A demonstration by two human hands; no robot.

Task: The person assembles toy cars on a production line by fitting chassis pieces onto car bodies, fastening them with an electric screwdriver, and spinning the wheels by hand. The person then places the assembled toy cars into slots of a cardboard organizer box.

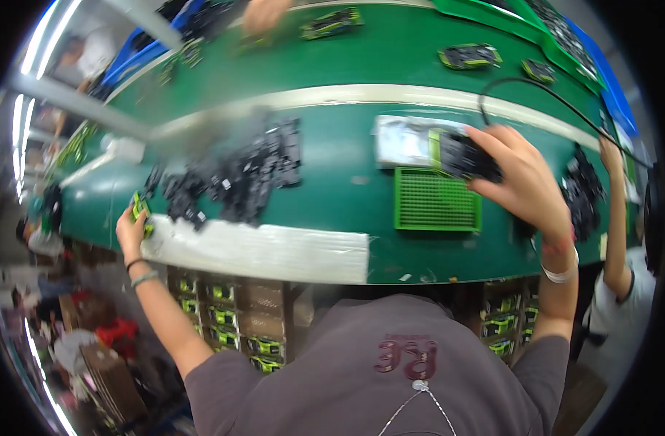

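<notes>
One long green table (340, 211) bears a spread of loose black parts (245, 174), a white strip (274, 252) along its near edge and a green grid tray (436, 205). By the tray's far edge, partly covering a silvery packet (402, 138), the right hand (523, 171) pinches a black-and-lime piece (460, 155) between thumb and fingers; at the strip's left end, the left hand (131, 231) grips a lime-green piece (139, 206).

The part (465, 158) in the right hand (520, 171) looks matt plastic; beside it lie a glossy film packet (405, 139) and a plastic grid tray (438, 200). The left hand (131, 231) has a plastic piece (138, 206), near a matt white sheet (274, 252) on the smooth, faintly shiny counter (340, 207).
</notes>
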